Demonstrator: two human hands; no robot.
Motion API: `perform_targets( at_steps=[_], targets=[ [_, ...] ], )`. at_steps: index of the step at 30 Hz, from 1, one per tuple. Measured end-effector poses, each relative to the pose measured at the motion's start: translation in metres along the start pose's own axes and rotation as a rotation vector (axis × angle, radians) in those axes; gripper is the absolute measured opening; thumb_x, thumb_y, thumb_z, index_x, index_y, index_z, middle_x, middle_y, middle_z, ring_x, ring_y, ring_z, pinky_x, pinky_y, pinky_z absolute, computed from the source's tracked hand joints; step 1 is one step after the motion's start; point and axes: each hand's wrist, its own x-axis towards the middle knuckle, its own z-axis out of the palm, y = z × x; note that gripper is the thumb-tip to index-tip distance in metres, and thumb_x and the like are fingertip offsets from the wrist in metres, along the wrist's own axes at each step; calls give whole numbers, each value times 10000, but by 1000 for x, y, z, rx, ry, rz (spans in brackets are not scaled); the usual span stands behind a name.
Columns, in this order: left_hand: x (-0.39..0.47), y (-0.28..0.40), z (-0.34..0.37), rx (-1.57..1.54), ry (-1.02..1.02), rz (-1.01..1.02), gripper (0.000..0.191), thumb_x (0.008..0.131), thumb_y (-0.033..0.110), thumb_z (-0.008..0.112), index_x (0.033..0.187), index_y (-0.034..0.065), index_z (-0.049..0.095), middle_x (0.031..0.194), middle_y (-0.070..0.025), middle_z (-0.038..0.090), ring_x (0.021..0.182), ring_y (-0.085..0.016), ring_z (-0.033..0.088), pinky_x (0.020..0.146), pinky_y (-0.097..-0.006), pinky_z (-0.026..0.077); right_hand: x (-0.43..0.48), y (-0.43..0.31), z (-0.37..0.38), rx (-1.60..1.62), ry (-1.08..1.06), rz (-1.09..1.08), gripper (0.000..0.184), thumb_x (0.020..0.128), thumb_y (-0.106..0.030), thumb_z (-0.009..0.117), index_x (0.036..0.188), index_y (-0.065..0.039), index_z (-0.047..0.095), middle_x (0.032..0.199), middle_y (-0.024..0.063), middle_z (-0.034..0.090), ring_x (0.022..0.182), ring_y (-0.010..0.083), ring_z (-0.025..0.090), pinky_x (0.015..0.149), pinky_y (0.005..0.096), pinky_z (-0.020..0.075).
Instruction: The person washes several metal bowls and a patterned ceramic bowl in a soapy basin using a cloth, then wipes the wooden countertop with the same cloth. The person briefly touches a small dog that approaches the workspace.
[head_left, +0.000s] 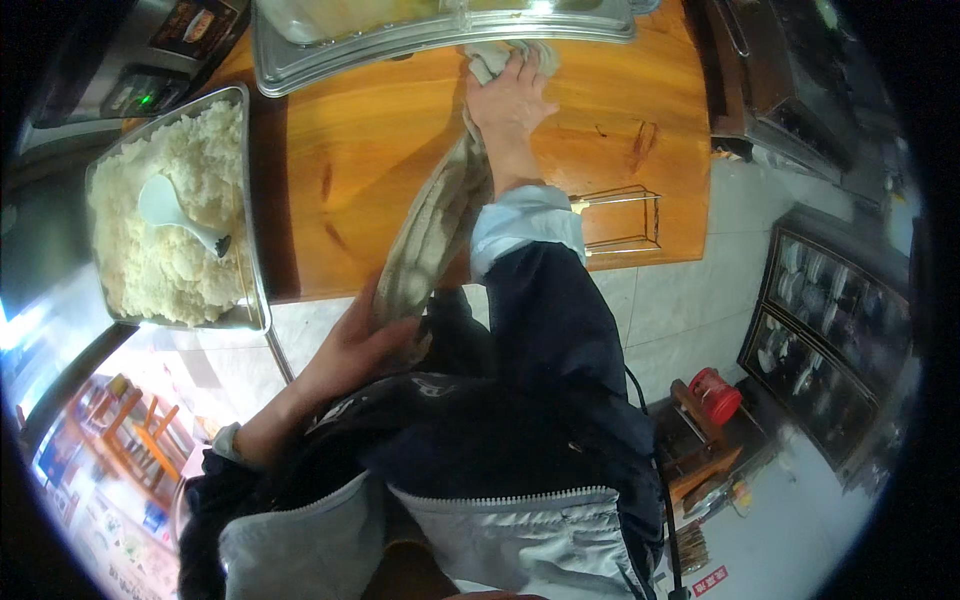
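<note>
A long grey-beige cloth (439, 214) stretches from the table's near edge towards its far side. My left hand (371, 326) grips the near end, just off the front edge of the wooden table (360, 172). With the arm reaching forward, my right hand (514, 94) holds the bunched far end against the tabletop, palm down and thumb out to the side. Part of the cloth lies hidden under this hand and wrist. Beyond the fingertips is the rim of a clear lidded container (450, 37), cut off by the picture's top.
At the left, a metal tray (255, 247) of cooked rice (187, 277) holds a white rice paddle (166, 204). A wire rack (652, 217) lies near my right sleeve. An appliance with a green light (142, 97) stands back left; a dark glass-fronted cabinet (821, 322) is right.
</note>
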Motion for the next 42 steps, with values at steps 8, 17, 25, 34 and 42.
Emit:
perform_targets(
  at_steps=[8, 17, 25, 34, 42],
  targets=[
    [-36, 6, -15, 152, -127, 119, 625, 870, 239, 559, 1363, 28, 238, 1251, -184, 420, 1142, -245, 442, 944, -358, 386, -46, 16, -15, -137, -266, 193, 669, 764, -319, 547, 1289, 49, 355, 1397, 224, 275, 1273, 264, 327, 860, 511, 380],
    [-54, 13, -3, 156, -472, 627, 543, 871, 180, 564, 1307, 36, 274, 1044, -106, 487, 873, -167, 542, 704, -254, 498, -81, 100, -106, 437, 154, -213, 608, 702, -292, 644, 1233, -46, 479, 1076, 215, 585, 1002, 359, 562, 853, 396, 448],
    [25, 35, 132, 107, -541, 512, 747, 844, 351, 587, 1332, -29, 167, 1185, -245, 447, 1004, -291, 524, 862, -356, 444, 62, 159, -118, 301, 20, -327, 535, 741, -289, 620, 1223, -95, 495, 1104, 164, 588, 1017, 318, 560, 829, 383, 455],
    [100, 64, 191, -218, -234, 255, 762, 829, 278, 616, 1362, 1, 148, 1233, -238, 430, 1140, -277, 445, 960, -346, 354, 140, 123, -45, -226, -243, -800, 414, 728, -299, 596, 1071, -70, 571, 1008, 168, 607, 926, 326, 578, 821, 405, 457],
    [84, 66, 212, -259, -191, 342, 726, 835, 276, 616, 1342, -16, 187, 1229, -211, 433, 1146, -231, 426, 957, -317, 335, 76, 113, -35, 70, -398, -1359, 656, 625, -57, 639, 1254, -139, 473, 1373, 14, 390, 1081, 260, 486, 959, 403, 366]
  ],
)
